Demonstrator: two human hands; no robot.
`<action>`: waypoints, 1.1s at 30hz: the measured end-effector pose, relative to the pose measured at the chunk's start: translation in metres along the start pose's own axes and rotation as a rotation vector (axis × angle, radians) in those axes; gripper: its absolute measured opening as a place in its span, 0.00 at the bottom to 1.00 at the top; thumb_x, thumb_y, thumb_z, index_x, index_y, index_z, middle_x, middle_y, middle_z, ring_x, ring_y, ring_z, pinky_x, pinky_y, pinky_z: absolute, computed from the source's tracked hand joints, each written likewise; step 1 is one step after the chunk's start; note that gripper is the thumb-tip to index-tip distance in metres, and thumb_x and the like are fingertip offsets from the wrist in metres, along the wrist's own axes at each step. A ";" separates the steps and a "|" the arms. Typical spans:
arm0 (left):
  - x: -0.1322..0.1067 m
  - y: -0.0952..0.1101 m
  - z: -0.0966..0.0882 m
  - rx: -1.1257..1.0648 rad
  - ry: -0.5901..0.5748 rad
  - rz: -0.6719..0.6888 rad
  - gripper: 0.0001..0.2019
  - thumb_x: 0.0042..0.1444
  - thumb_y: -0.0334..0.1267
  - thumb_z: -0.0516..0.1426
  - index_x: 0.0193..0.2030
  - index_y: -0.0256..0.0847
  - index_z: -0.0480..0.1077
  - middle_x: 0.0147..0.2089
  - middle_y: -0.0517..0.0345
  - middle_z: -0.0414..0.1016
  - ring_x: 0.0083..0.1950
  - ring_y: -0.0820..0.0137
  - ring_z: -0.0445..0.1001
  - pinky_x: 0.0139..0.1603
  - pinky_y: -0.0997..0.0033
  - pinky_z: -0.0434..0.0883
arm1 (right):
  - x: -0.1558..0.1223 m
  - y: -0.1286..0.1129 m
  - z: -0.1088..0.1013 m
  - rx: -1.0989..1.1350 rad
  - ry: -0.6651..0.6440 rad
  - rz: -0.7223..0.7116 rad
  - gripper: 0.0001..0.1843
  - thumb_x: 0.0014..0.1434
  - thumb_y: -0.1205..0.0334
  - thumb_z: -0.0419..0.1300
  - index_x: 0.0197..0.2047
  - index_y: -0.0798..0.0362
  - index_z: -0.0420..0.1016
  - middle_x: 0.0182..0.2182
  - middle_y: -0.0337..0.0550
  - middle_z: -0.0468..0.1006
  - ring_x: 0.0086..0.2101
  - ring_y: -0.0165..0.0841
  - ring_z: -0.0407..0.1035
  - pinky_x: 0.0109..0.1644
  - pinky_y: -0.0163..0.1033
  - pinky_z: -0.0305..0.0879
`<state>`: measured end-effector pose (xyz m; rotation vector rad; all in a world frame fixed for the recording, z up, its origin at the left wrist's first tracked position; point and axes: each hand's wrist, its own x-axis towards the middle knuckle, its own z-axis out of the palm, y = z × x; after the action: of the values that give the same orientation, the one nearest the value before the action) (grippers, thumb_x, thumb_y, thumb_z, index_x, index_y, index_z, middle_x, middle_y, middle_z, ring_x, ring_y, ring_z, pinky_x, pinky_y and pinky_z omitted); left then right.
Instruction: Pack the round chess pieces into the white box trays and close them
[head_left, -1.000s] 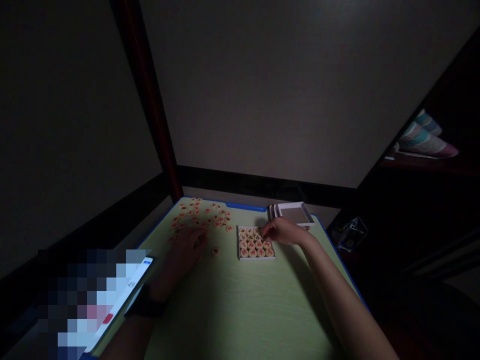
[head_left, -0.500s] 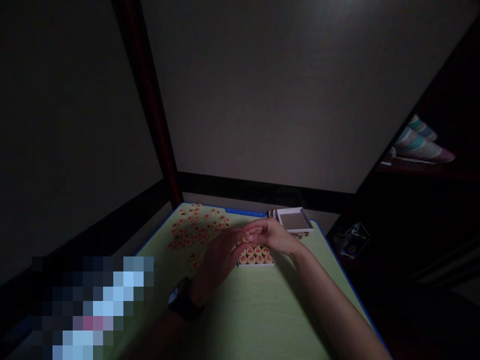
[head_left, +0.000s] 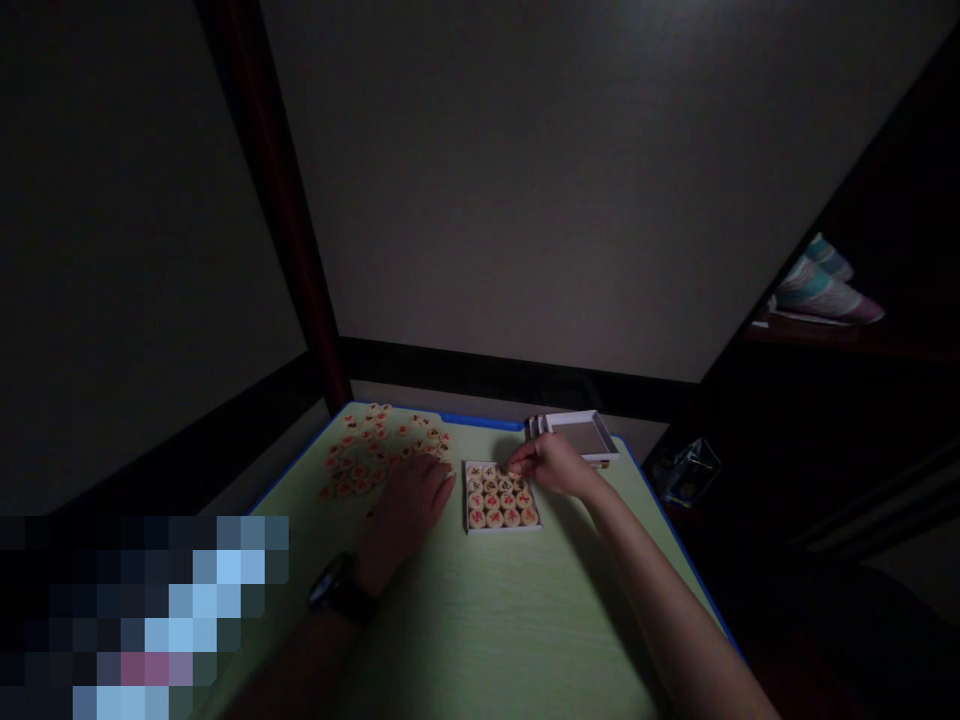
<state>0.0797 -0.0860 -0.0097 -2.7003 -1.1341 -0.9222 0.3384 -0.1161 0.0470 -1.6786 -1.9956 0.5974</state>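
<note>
In the head view, a white tray (head_left: 502,531) stands on the green table (head_left: 450,620) between the hands, probably placed there so that either one can reach it. Its discs (head_left: 494,519) sit in close rows, and the low rim seems to keep them from sliding. The loose discs (head_left: 344,488) lie spread out beyond the left hand (head_left: 409,505) and to its left, some close to its fingers. A second tray (head_left: 581,430), with a brown inside, lies just beyond the right hand (head_left: 556,465), apparently set back to leave that arm room.

The right hand comes in from the right, fingers bent and tips drawn together at the white tray's far right corner; whether they grip a disc there cannot be told. The left hand is palm down, fingers curled towards the tray, above a black watch (head_left: 356,592); something pale shows at its fingertips, perhaps a disc, but its grip is unclear
</note>
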 end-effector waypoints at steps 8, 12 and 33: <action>0.001 -0.004 0.009 0.012 -0.165 -0.063 0.10 0.68 0.36 0.51 0.45 0.39 0.75 0.46 0.51 0.74 0.48 0.64 0.73 0.52 0.62 0.70 | 0.001 0.008 0.007 -0.107 -0.101 -0.013 0.15 0.51 0.78 0.56 0.29 0.57 0.84 0.27 0.41 0.83 0.31 0.32 0.75 0.36 0.32 0.64; 0.001 -0.006 0.011 -0.002 -0.158 -0.070 0.10 0.68 0.35 0.52 0.43 0.39 0.75 0.46 0.51 0.74 0.48 0.63 0.73 0.53 0.61 0.70 | 0.002 0.009 0.005 -0.096 -0.064 0.015 0.15 0.52 0.76 0.57 0.32 0.56 0.85 0.29 0.43 0.84 0.32 0.33 0.76 0.37 0.32 0.64; 0.013 0.000 -0.020 0.154 -0.334 -0.403 0.20 0.69 0.42 0.45 0.42 0.39 0.77 0.38 0.48 0.81 0.38 0.63 0.78 0.40 0.68 0.68 | 0.002 0.014 0.009 -0.114 -0.138 -0.038 0.16 0.47 0.80 0.56 0.29 0.56 0.83 0.26 0.40 0.82 0.30 0.30 0.73 0.36 0.31 0.62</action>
<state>0.0764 -0.0834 0.0141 -2.6080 -1.7783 -0.3917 0.3434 -0.1119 0.0315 -1.7021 -2.1918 0.6113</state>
